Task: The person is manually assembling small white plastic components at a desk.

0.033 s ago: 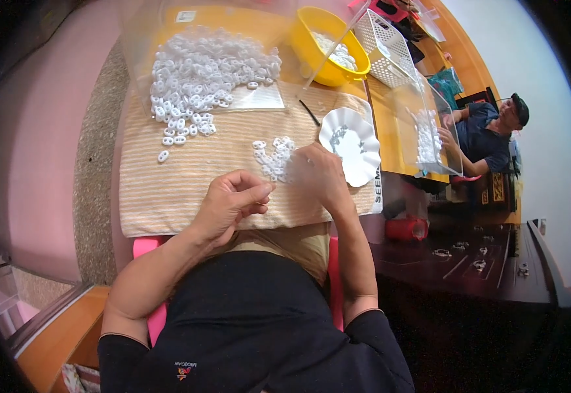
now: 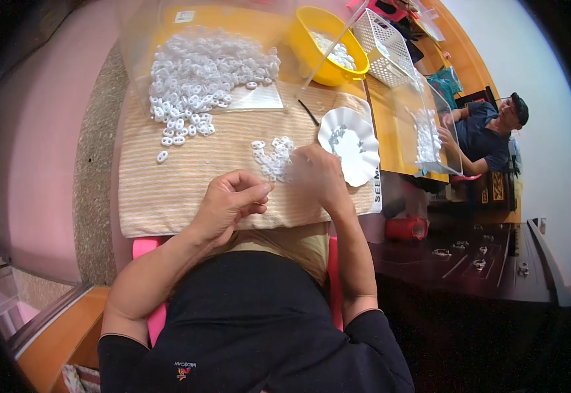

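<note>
The left hand [image 2: 230,203] is curled with fingertips pinched together, seemingly on a small part. The right hand [image 2: 318,171] rests on the small cluster of white rings [image 2: 269,157], kept near the white dish [image 2: 351,144] on the striped cloth [image 2: 181,183]; its grip cannot be told.

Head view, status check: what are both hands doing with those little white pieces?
Left hand pinched shut, fingers curled, contents hidden. Right hand blurred, on the small white pieces on the striped cloth. White scalloped dish beside it; nothing blocking.
</note>
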### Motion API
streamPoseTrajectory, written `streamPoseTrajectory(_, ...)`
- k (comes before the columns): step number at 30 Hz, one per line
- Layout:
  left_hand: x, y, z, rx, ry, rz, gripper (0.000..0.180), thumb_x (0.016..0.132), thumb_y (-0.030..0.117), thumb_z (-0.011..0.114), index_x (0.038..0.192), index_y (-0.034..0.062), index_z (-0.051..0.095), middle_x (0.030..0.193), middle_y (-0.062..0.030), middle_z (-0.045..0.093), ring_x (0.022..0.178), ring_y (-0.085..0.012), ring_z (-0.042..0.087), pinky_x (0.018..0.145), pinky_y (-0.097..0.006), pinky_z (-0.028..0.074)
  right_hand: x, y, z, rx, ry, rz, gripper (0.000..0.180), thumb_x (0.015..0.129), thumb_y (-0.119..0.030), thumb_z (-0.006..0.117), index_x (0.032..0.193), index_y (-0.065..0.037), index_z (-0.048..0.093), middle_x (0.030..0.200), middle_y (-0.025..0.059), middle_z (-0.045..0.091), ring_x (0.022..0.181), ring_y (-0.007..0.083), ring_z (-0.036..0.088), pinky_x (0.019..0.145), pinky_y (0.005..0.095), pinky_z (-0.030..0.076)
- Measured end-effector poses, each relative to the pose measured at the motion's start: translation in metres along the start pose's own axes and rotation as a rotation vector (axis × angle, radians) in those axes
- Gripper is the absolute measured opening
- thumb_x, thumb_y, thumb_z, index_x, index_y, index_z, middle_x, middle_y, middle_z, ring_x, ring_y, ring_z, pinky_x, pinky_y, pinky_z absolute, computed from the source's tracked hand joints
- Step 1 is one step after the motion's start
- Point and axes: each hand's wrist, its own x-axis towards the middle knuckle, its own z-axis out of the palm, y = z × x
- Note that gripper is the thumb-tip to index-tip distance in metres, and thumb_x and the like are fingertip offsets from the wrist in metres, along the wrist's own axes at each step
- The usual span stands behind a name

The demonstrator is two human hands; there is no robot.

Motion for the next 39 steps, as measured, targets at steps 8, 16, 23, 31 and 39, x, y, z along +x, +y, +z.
streamPoseTrajectory(8,0.001,0.000,0.002,-0.139,0.069,0.043,0.017,0.088,0.013,0.068,0.101,0.0047,0.059,0.084,-0.0030,0.064,0.075,-0.0096,0.063,0.069,-0.024,0.055,-0.013,-0.045,-0.009,0.424,-0.125,0.091,0.010,0.087,-0.009,0.067,0.093,-0.001,0.067,0.077,0.0103,0.065,0.068,0.0150,0.061,0.061,0.0284,0.049)
streamPoseTrajectory(16,0.002,-0.006,-0.003,-0.048,0.012,0.093,0.013,0.088,0.011,0.067,0.098,0.0043,0.061,0.087,-0.0033,0.065,0.075,-0.0095,0.063,0.070,-0.023,0.054,-0.020,-0.045,0.002,0.740,-0.213,-0.025,0.016,0.087,-0.006,0.067,0.101,0.001,0.066,0.088,0.0076,0.065,0.081,0.0125,0.062,0.071,0.0256,0.050)
streamPoseTrajectory(23,0.001,-0.004,-0.003,-0.026,-0.044,0.100,0.014,0.088,0.007,0.066,0.101,0.0028,0.060,0.090,-0.0057,0.066,0.078,-0.0114,0.064,0.070,-0.023,0.055,-0.027,-0.045,0.006,1.125,-0.287,0.277,0.021,0.088,-0.006,0.067,0.105,0.004,0.063,0.093,0.0072,0.066,0.082,0.0122,0.064,0.074,0.0246,0.054)
streamPoseTrajectory(31,-0.003,0.001,0.002,-0.043,-0.134,0.025,0.019,0.089,0.007,0.065,0.106,0.0018,0.059,0.093,-0.0075,0.067,0.082,-0.0131,0.065,0.072,-0.024,0.055,-0.029,-0.037,0.004,1.175,-0.319,0.245,0.018,0.088,-0.005,0.066,0.103,0.004,0.063,0.091,0.0067,0.066,0.080,0.0125,0.065,0.071,0.0247,0.055)
streamPoseTrajectory(39,-0.004,0.002,0.002,-0.034,-0.195,-0.022,0.019,0.089,0.008,0.065,0.106,0.0020,0.060,0.094,-0.0068,0.066,0.083,-0.0129,0.065,0.073,-0.025,0.056,-0.033,-0.033,0.002,1.259,-0.357,0.231,0.016,0.089,-0.005,0.065,0.102,0.004,0.063,0.092,0.0070,0.065,0.081,0.0129,0.065,0.073,0.0253,0.054)
